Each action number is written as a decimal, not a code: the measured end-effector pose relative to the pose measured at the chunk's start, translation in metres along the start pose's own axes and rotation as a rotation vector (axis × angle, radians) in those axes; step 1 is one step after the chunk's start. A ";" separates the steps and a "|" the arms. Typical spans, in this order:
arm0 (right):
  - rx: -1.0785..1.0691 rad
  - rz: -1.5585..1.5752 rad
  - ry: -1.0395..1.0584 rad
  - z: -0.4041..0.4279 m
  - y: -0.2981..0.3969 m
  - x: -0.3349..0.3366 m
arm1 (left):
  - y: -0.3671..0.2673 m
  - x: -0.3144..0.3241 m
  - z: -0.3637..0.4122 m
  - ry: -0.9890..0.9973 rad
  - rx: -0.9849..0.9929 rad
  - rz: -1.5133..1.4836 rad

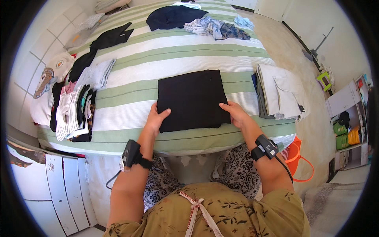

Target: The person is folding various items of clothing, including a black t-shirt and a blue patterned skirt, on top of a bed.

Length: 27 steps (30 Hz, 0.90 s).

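A black garment [191,100], folded into a neat rectangle, lies at the near side of a bed with a green-and-white striped cover [183,60]. My left hand [157,117] grips its left edge, thumb on top and fingers hidden underneath. On the opposite edge my right hand [234,113] holds it the same way. Whether the garment is raised off the cover or resting on it, I cannot tell.
Folded clothes [75,114] and a grey folded garment [96,74] sit on the left. At right are folded trousers [279,91]. Farther back lie black clothing [111,38], a dark garment [174,17] and crumpled clothes [207,26]. An orange bucket [293,154] stands by the bed.
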State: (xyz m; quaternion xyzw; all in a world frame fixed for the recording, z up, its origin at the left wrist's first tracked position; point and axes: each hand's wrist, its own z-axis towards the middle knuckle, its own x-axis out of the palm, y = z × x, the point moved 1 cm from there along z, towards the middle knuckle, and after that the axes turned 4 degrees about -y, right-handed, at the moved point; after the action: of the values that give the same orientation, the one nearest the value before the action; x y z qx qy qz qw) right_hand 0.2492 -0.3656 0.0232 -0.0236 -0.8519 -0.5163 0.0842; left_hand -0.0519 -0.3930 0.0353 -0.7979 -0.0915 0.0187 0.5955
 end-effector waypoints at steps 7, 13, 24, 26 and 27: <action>-0.182 -0.500 -0.161 0.018 0.022 -0.019 | -0.001 0.006 -0.019 0.001 -0.182 0.095; -0.078 -0.248 -0.136 0.020 0.030 -0.014 | 0.011 -0.008 -0.013 -0.237 0.153 0.828; -0.295 -0.367 0.114 0.021 0.114 0.063 | -0.088 0.100 0.011 0.230 0.195 0.144; -0.328 -0.449 0.108 0.022 0.116 0.076 | -0.093 0.109 0.022 0.248 0.090 0.119; -0.310 -0.490 0.094 0.021 0.116 0.079 | -0.092 0.112 0.027 0.269 -0.017 0.092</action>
State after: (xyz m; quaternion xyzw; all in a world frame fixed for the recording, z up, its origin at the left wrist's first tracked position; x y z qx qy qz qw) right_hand 0.1835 -0.2972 0.1284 0.1942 -0.7382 -0.6459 -0.0084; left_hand 0.0428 -0.3230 0.1239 -0.8014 0.0259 -0.0619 0.5943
